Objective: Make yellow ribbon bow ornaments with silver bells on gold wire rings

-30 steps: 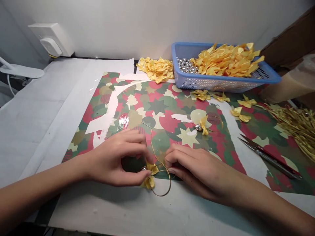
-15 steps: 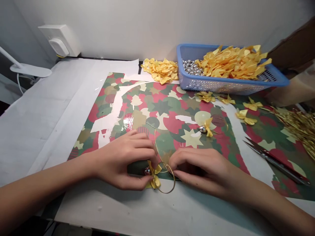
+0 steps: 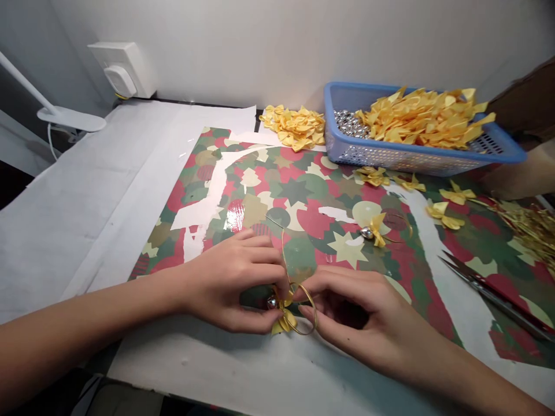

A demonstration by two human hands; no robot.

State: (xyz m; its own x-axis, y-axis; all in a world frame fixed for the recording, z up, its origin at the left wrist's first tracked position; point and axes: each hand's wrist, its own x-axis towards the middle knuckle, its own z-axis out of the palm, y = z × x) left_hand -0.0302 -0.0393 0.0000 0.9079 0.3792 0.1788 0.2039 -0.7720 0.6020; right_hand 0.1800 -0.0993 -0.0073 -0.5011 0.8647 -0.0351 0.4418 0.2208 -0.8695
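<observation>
My left hand [image 3: 243, 283] pinches a yellow ribbon bow [image 3: 287, 321] between thumb and fingertips, low over the table's near side. A small silver bell [image 3: 272, 302] sits against the bow, inside the curve of that hand. From the bow a thin gold cord [image 3: 313, 306] rises in a round loop. My right hand [image 3: 351, 306] is closed at this loop, its thumb and index fingertips on the cord; the exact contact is partly hidden. The cord also runs up past my left fingers to a thin needle [image 3: 274, 221] lying on the patterned sheet.
A blue basket [image 3: 390, 151] holds yellow bows and silver bells. More bows [image 3: 297, 127] are heaped beside it. A finished-looking bow with bell [image 3: 378, 230], scissors [image 3: 494, 292] and gold cords [image 3: 529, 225] lie rightward. Another person's arm [image 3: 520, 173] shows at the right edge.
My right hand has come closer to the bow, and its fingertips now meet at the cord loop beside it. My left hand keeps its pinch. The whole view has shifted slightly.
</observation>
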